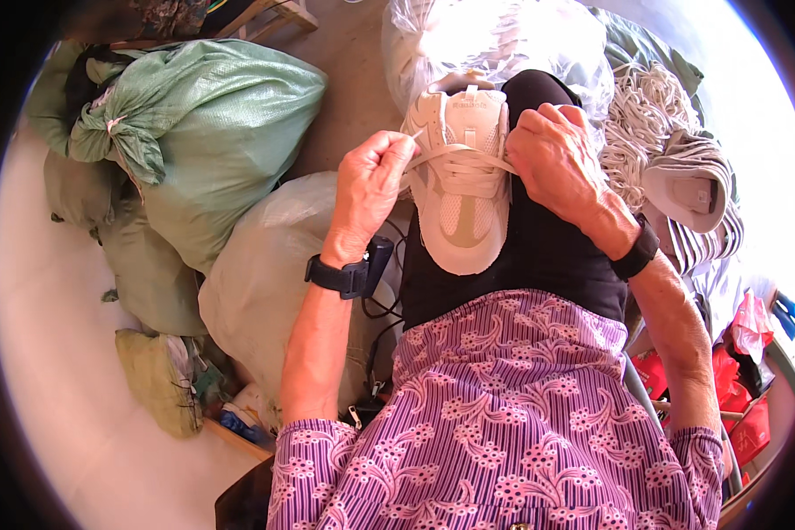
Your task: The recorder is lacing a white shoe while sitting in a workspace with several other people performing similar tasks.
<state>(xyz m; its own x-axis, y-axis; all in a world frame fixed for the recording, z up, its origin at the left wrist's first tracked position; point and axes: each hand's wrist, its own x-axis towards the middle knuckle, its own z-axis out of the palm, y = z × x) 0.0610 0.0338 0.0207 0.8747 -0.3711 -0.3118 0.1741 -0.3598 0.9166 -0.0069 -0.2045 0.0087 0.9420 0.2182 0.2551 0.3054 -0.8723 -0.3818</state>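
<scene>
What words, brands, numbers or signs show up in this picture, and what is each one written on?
Tongue of the pale shoe: small lettering, which I won't copy out.
Pale shoe piece at the right: a small dark mark, too tiny to read.
Red packaging at the lower right: faint pale marks, too blurred to read.
I can make out no other writing.
</scene>
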